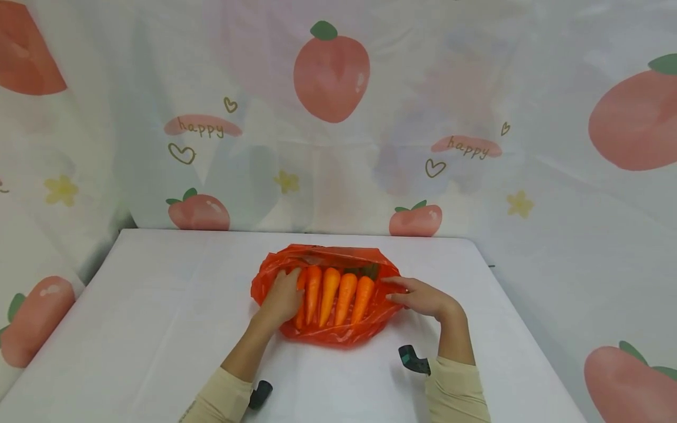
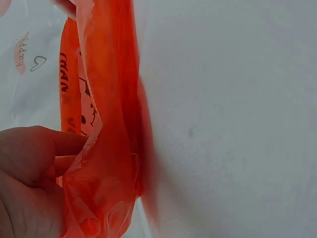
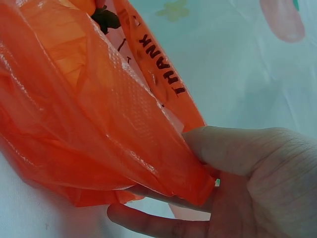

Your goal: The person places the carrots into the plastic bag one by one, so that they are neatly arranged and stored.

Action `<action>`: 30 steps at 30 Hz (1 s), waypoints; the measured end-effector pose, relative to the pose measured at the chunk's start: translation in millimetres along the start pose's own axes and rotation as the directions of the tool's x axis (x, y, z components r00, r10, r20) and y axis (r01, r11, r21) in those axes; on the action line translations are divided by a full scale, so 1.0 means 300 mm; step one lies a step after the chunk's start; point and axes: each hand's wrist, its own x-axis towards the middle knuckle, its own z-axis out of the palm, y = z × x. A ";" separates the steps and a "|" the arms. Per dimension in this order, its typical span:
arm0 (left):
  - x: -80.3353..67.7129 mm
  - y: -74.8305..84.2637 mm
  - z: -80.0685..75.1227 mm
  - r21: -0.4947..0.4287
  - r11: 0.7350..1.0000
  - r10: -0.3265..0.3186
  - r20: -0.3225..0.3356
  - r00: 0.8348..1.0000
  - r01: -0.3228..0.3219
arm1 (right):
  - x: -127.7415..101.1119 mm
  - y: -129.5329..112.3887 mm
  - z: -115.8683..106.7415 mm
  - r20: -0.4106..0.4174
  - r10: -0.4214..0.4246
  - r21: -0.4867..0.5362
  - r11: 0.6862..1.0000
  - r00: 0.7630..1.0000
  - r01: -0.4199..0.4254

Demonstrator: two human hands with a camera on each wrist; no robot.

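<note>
While each hand (left hand [image 1: 282,296], right hand [image 1: 420,298]) pinches the bag [image 1: 338,335] edges, 4 carrots [image 1: 335,296] lie inside, mouth unclosed.

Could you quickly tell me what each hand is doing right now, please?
Left hand: pinches the left edge of the orange bag.
Right hand: pinches the bag's right edge.

A staged recording corner: white table [image 1: 158,305] walled in by peach-printed "happy" cloth [image 1: 338,117].
</note>
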 end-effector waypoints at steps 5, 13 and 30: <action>0.013 -0.014 -0.002 0.039 0.999 -0.008 0.017 1.000 0.008 | 0.005 0.002 -0.003 -0.006 -0.023 0.014 1.000 1.000 0.023; 0.016 -0.023 -0.006 0.062 0.998 -0.021 0.023 1.000 0.020 | 0.001 0.004 -0.007 -0.013 -0.047 0.022 0.999 0.999 0.047; -0.129 0.025 -0.136 0.066 0.985 0.145 0.174 0.974 -0.158 | -0.091 -0.016 -0.073 -0.053 -0.084 -0.001 0.996 0.995 0.084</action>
